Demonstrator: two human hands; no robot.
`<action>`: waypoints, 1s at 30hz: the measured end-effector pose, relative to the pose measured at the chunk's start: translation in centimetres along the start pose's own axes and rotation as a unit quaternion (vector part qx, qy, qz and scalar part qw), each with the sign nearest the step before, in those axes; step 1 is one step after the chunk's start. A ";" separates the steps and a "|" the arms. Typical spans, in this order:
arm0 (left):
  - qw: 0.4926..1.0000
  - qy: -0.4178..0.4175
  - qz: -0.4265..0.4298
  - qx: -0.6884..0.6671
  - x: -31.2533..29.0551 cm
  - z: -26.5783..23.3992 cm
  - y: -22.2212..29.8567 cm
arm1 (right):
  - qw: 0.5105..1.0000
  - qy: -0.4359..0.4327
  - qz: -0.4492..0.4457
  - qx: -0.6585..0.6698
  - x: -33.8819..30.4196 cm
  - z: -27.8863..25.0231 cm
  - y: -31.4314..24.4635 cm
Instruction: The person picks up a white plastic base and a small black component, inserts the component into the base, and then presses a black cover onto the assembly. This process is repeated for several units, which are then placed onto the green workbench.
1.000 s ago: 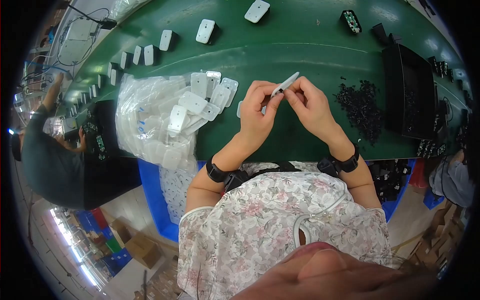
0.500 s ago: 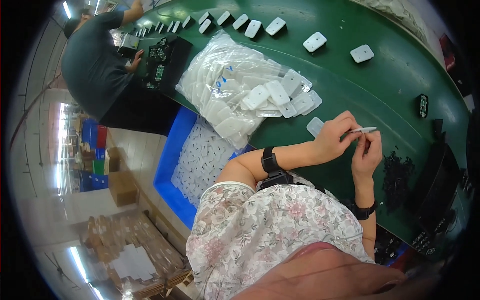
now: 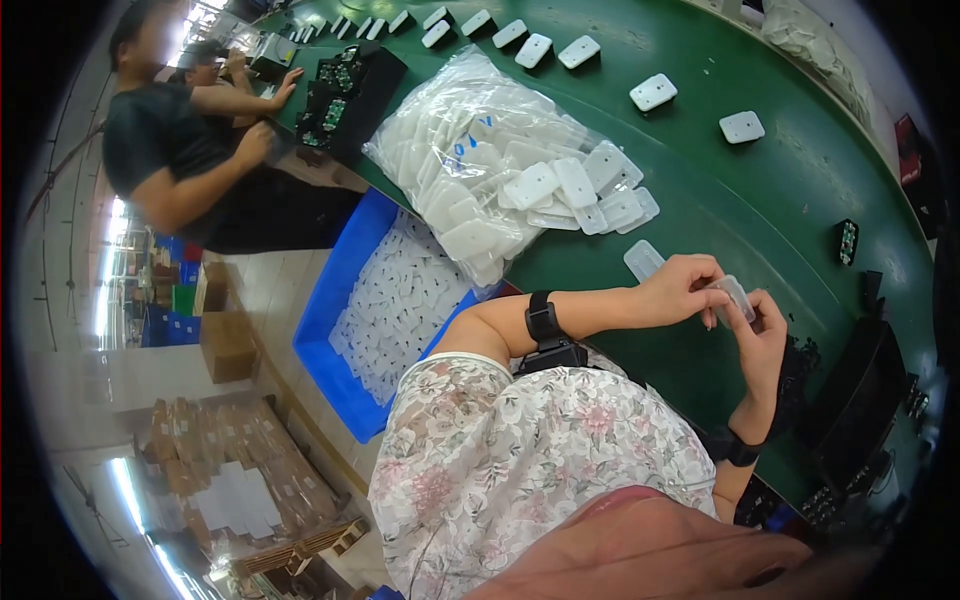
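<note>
Between my two hands is a translucent white plastic cover (image 3: 737, 296), tilted so that one face shows. My left hand (image 3: 682, 290) pinches its left side between thumb and fingers. On its right side, the fingers of my right hand (image 3: 764, 335) close around the edge. Just beyond my left hand, another white cover (image 3: 643, 260) lies flat on the green table (image 3: 690, 200). Small black parts (image 3: 800, 360) lie in a pile beside my right hand, partly hidden by it.
A clear bag of white covers (image 3: 465, 165) spills open on the table. Left of me stands a blue bin (image 3: 315, 340) of small white pieces. White-topped units (image 3: 653, 92) line the far side. A black tray (image 3: 375, 95) holds circuit boards; a co-worker (image 3: 165, 140) stands beyond.
The cover in my hands has turned from edge-on to showing its face. My right hand has shifted right and slightly down. The co-worker has straightened up, and the view has shifted slightly.
</note>
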State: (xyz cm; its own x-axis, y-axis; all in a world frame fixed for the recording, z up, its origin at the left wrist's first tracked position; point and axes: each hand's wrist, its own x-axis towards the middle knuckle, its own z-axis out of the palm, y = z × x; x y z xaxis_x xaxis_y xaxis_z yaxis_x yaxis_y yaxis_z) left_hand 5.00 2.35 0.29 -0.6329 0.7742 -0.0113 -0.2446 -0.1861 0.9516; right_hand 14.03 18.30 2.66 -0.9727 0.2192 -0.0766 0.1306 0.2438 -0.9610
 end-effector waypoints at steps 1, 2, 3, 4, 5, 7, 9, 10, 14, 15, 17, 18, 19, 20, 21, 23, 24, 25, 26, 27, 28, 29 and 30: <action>1.000 -0.005 -0.016 -0.007 0.1 0.1 0.1 | 0.997 0.001 0.008 0.083 0.0 0.0 0.6; 1.000 -0.010 -0.016 -0.012 0.2 0.1 -0.2 | 0.997 0.005 0.011 0.078 -0.2 0.2 0.9; 0.999 -0.015 -0.024 -0.026 0.5 0.2 -0.4 | 0.996 0.039 -0.006 0.078 -0.4 0.4 1.0; 0.998 -0.021 -0.033 -0.040 0.9 0.3 -0.7 | 0.994 0.073 -0.022 0.075 -0.5 0.4 1.4; 0.997 -0.018 -0.023 -0.075 1.4 0.2 -0.9 | 0.993 0.111 -0.035 -0.009 -0.3 0.1 2.2; 0.996 0.014 -0.026 -0.088 2.3 -0.2 -0.5 | 0.991 0.119 0.031 0.050 0.0 -0.1 1.4; 0.998 0.045 -0.036 -0.023 3.3 -0.5 0.0 | 0.991 0.112 0.056 0.055 0.5 -0.2 0.5; 0.998 0.056 -0.025 -0.017 3.7 -0.4 0.2 | 0.991 0.107 0.057 0.058 0.9 -0.3 0.3; 0.988 0.113 -0.005 0.105 7.2 -1.4 -0.8 | 0.992 0.124 0.001 -0.007 2.7 -3.0 0.5; 0.969 0.114 0.009 0.219 8.6 -1.9 -1.6 | 0.980 0.176 -0.035 -0.085 3.8 -4.5 0.8; 0.938 0.108 0.030 0.328 10.2 -2.2 -2.5 | 0.940 0.270 -0.036 -0.205 6.2 -7.3 0.7; 0.905 0.114 0.073 0.404 10.8 -2.2 -2.8 | 0.910 0.304 -0.062 -0.273 7.5 -9.0 1.3; 0.863 0.121 0.117 0.477 11.2 -2.0 -2.9 | 0.880 0.338 -0.032 -0.333 8.9 -10.8 2.1; 0.863 0.116 0.119 0.477 11.4 -1.6 -2.9 | 0.878 0.343 -0.029 -0.333 10.4 -12.4 3.2; 0.851 0.105 0.098 0.505 11.5 -1.3 -2.7 | 0.814 0.367 -0.044 -0.448 11.8 -13.7 4.3; 0.838 0.095 0.069 0.534 10.8 -0.1 -1.9 | 0.741 0.378 -0.055 -0.553 13.5 -15.9 5.4; 0.822 0.102 0.087 0.553 10.2 0.6 -1.3 | 0.743 0.293 0.011 -0.602 14.2 -16.8 5.5; 0.806 0.113 0.102 0.572 9.5 1.0 -1.0 | 0.736 0.201 0.073 -0.642 14.6 -16.9 5.2; 0.805 0.111 0.096 0.574 8.8 1.1 -1.0 | 0.739 0.197 0.075 -0.639 14.6 -16.7 5.1; 0.779 0.089 0.125 0.609 8.4 1.1 -1.1 | 0.778 0.234 0.062 -0.579 14.7 -16.6 4.8; 0.749 0.068 0.150 0.642 7.9 1.1 -1.2 | 0.814 0.266 0.047 -0.515 14.9 -15.8 3.7; 0.758 0.061 0.126 0.637 7.5 1.2 -1.1 | 0.860 0.273 0.025 -0.431 14.3 -14.7 2.7; 0.758 0.060 0.119 0.638 7.2 0.9 -1.2 | 0.862 0.269 0.029 -0.428 13.2 -13.3 2.6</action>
State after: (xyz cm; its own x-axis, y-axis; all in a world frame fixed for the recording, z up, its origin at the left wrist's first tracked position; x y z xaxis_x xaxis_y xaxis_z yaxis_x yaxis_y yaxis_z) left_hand 1.41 8.73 -0.62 -0.6277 0.7363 0.2527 0.7494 0.4838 0.4520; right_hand 4.10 34.40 2.72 -0.7605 0.6041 0.2382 0.4933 0.7760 -0.3931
